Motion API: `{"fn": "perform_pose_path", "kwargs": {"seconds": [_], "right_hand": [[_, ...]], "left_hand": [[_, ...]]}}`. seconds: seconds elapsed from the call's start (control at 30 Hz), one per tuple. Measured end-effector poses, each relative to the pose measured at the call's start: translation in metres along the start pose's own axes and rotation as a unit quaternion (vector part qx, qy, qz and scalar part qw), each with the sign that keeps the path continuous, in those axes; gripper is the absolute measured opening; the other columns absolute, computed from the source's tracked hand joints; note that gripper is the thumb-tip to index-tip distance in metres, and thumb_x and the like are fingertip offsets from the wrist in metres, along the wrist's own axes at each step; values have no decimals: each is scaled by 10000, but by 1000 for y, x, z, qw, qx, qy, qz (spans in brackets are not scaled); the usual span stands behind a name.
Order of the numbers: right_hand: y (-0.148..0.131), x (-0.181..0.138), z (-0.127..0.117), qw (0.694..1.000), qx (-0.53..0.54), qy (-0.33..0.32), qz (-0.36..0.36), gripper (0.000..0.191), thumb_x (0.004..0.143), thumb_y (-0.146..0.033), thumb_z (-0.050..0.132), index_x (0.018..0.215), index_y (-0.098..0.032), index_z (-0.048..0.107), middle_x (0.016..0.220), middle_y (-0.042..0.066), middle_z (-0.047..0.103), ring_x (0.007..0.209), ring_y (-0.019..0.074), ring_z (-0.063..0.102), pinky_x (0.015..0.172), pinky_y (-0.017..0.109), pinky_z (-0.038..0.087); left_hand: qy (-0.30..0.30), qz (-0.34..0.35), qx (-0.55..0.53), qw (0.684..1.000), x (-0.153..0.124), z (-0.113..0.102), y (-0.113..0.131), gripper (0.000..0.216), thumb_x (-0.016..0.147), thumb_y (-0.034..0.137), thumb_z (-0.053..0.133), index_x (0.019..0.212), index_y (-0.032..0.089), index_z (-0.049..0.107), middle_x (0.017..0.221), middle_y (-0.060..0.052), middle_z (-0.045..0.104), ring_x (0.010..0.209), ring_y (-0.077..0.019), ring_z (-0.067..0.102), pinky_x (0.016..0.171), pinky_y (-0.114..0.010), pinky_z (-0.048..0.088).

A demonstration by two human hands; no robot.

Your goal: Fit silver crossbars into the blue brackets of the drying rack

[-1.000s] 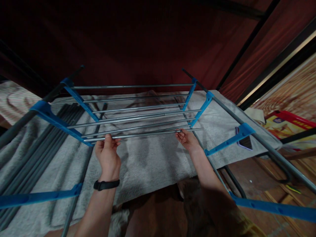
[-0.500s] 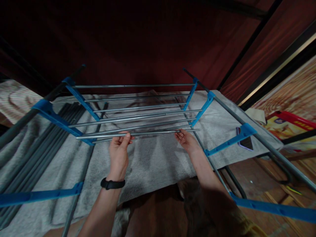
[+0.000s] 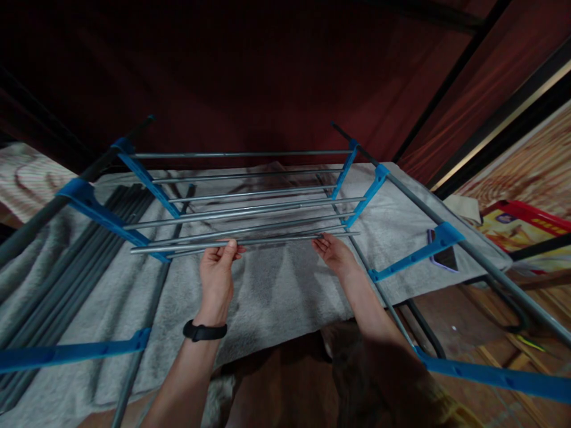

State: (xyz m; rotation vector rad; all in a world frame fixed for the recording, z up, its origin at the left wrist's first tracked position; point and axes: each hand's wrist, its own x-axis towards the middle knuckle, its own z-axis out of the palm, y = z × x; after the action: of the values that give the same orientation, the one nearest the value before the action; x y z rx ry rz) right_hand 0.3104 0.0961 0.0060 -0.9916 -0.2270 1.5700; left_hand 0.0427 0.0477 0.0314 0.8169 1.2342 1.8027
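A thin grey metal rod lies level across both my hands. My left hand pinches it left of centre, thumb on top. My right hand has its fingertips closed on the rod nearer its right end. The rod's left end sticks out past a blue plastic bracket on the left, and its right end passes just below the right bracket. Several similar rods span the brackets behind it, forming shelf tiers on a metal rack frame. A black band circles my left wrist.
Loose grey tubes lie in a bundle on the grey blanket at left. Lower blue brackets jut inward from the right upright. A phone rests near the blanket's right edge, and a red and yellow box stands beyond.
The rod has slid slightly to the left, its left end now farther past the left bracket. My right hand has shifted a little left with it; the rack stays put.
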Motion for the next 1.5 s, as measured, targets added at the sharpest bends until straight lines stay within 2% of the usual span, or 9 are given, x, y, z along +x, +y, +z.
{"fn": "perform_pose_path", "kwargs": {"seconds": [0.23,0.4,0.7,0.87,1.07,1.17,1.5], "right_hand": [[0,-2,3,1000,1,7,3,203,881,-77,511,740,-191,602,657,18,688,648,128,687,683,249,608],[0,-1,2,1000,2,10,1,169,869,-96,564,739,-199,598,639,10,677,633,128,683,660,234,604],[-3,-1,1,1000,4,27,-6,177,903,-149,535,750,-204,604,642,7,683,626,126,677,672,247,595],[-3,0,-1,1000,5,30,-5,167,898,-154,531,755,-209,598,630,0,674,629,128,671,679,256,596],[-4,3,-4,999,8,30,-16,165,884,-142,545,743,-209,597,613,-5,666,616,126,671,679,254,599],[-5,4,-5,999,7,34,-18,159,872,-141,563,732,-209,593,604,-8,661,607,126,671,676,251,598],[-7,2,-4,1000,10,18,-9,192,858,-96,524,723,-209,601,658,0,698,646,120,684,714,252,601]], "left_hand": [[3,-9,-7,1000,1,0,0,245,721,371,773,791,180,637,682,12,630,641,-119,629,620,-236,449],[11,-18,-26,999,1,0,2,284,704,385,785,836,186,631,689,23,617,637,-117,628,607,-230,450],[42,-18,-52,998,4,-3,10,266,778,419,718,865,181,637,831,-22,652,652,-123,634,568,-237,456],[46,-20,-60,997,6,-5,9,237,780,422,711,810,200,632,870,-39,674,659,-136,637,548,-243,468],[55,-49,-92,993,12,-11,9,317,802,502,670,852,191,635,753,-20,670,640,-126,637,588,-234,474],[58,-63,-95,992,14,-13,8,358,808,535,648,874,183,633,763,-29,682,641,-122,636,606,-235,472],[79,-75,-106,988,14,-12,8,322,815,505,653,803,184,636,727,-14,675,619,-119,626,640,-251,489]]}}
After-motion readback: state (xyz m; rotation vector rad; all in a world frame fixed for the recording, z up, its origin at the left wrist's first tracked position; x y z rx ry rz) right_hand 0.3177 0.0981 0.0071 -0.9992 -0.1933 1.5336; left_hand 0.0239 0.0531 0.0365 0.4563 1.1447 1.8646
